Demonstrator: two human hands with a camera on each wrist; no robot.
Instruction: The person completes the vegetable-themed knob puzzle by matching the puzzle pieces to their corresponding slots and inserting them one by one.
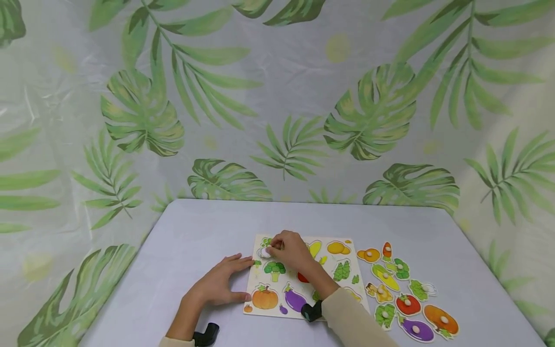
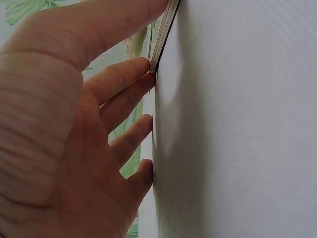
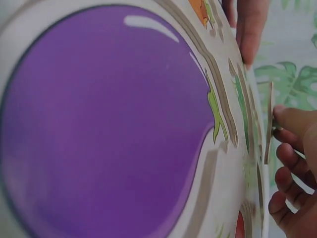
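A wooden vegetable puzzle board (image 1: 277, 241) lies flat on the table. My right hand (image 1: 295, 253) reaches over its upper left part. Thumb and fingertips pinch a thin puzzle piece (image 3: 270, 124), seen edge-on and just off the board in the right wrist view. From the head view this piece looks whitish, by a picture with green leaves, partly hidden by the fingers. My left hand (image 1: 219, 283) rests at the board's left side, fingers spread and fairly straight, with fingertips and thumb at its edge. In the left wrist view, fingertips (image 2: 143, 64) meet the board's side.
Several knobbed vegetable pieces lie loose right of the board, among them a tomato (image 1: 408, 304), an eggplant (image 1: 416, 330), a pumpkin (image 1: 441, 320), a corn (image 1: 385, 276) and a carrot (image 1: 387, 250). The white table (image 1: 217, 221) ends before a leaf-patterned curtain (image 1: 295, 96).
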